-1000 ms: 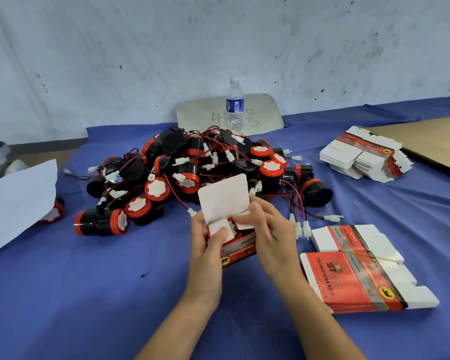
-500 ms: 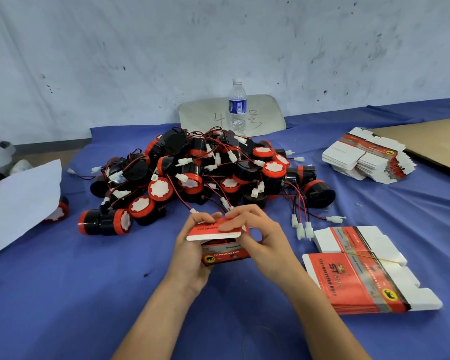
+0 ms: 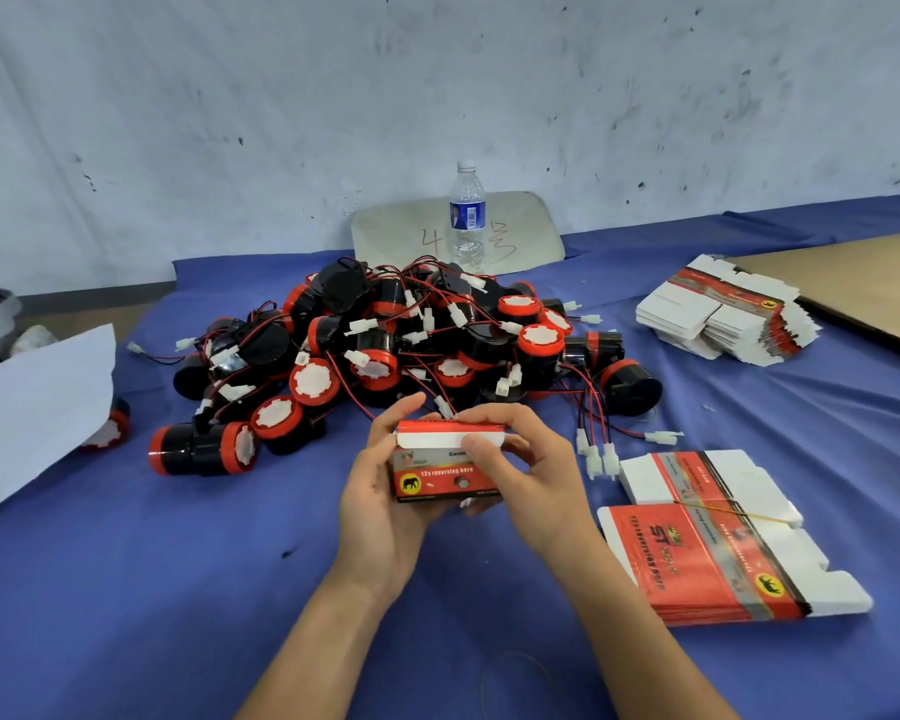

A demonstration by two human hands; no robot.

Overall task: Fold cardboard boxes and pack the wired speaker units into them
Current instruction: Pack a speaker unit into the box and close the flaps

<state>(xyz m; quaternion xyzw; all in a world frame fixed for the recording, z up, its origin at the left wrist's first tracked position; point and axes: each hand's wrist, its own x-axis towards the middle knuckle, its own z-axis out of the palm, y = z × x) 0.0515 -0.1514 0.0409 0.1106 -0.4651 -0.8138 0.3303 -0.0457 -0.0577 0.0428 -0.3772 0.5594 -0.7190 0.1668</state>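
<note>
I hold a small red, grey and white cardboard box (image 3: 440, 472) above the blue cloth, just in front of the pile of speaker units. My left hand (image 3: 380, 504) cups its left side and bottom, thumb on the top edge. My right hand (image 3: 528, 470) grips its right end, thumb pressing the white lid flap against the front. The pile of black and red wired speaker units (image 3: 401, 345) with white connectors lies right behind the box. A bundle of flat unfolded boxes (image 3: 707, 532), held by a rubber band, lies to my right.
A second heap of flat boxes (image 3: 723, 314) sits at the back right beside a brown cardboard sheet (image 3: 863, 283). A water bottle (image 3: 467, 215) stands behind the pile against a leaning board. A white sheet (image 3: 32, 407) partly covers one unit at the left.
The box's white lid flap stood upright a second ago; it has been folded down over the top, and its tuck flap now lies at the box's front edge under my right thumb.
</note>
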